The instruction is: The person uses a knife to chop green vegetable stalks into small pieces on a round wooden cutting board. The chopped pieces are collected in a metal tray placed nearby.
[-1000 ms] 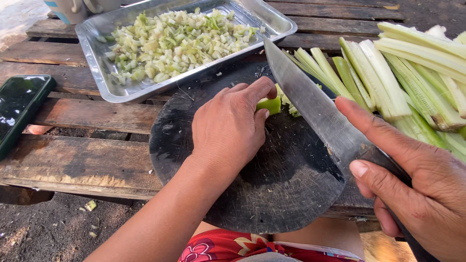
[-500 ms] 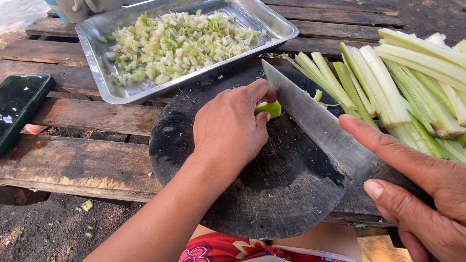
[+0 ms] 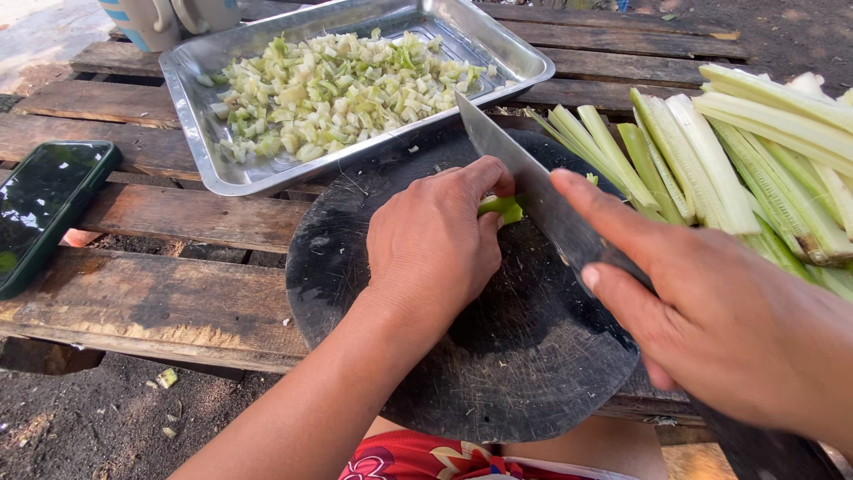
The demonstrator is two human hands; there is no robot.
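Both forearms are bare and sleeveless, with a red flower-patterned garment (image 3: 418,458) worn at the lap

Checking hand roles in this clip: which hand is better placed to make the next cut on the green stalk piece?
Right. The right hand holds the large steel knife beside the small green stalk piece; the left hand pins it on the round black board.

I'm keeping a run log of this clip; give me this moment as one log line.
left hand: pins green stalk piece on round dark board | right hand: grips knife, blade against piece | metal tray: chopped bits | uncut stalks: right
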